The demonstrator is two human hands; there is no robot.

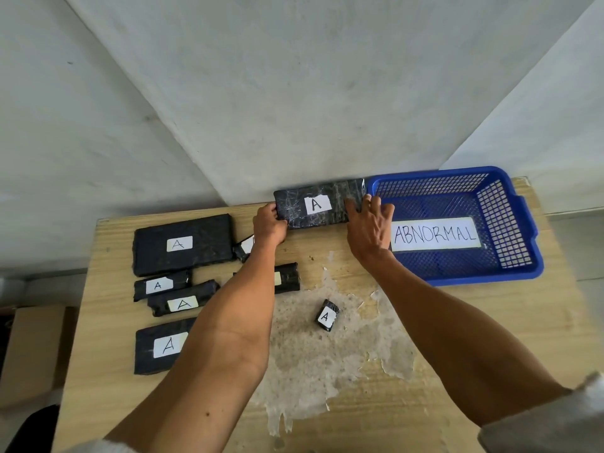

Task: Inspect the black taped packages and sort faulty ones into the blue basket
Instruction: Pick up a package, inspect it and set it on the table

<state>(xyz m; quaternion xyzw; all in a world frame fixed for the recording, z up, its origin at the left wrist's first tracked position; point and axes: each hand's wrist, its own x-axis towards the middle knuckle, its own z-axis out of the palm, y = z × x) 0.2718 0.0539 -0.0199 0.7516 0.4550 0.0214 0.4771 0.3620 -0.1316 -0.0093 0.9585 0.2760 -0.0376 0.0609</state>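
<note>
Package (157, 349) nearest the person, black with a white A label, lies flat at the table's (457, 338) near left. Its right end is hidden under the left forearm. In the middle of the table is a pale worn patch (327, 371), and a small package (327, 315) lies on its far part, well apart from the others.

Beyond the near package lie a long package (183, 302) and, just behind it, a short package (161, 285), both labelled A. To their right, a dark package (289, 277) shows past the left forearm, which covers its left half. Farther back on the left lies the big package (181, 245). Just beside its right end is another package (243, 248), mostly hidden by the left wrist.

At the far edge of the table both hands hold the held package (318, 204), its A label facing the camera. The left hand (269, 225) grips its left end, fingers curled round the edge. The right hand (369, 230) clasps the right end, fingers spread across the face and seemingly hooked over the far side. I cannot tell whether its lower edge touches the table.

Its right end meets the left rim of the blue basket (505, 223), which sits at the far right. The basket holds a white sign (434, 233) reading ABNORMAL. A pale wall (294, 93) rises behind.
</note>
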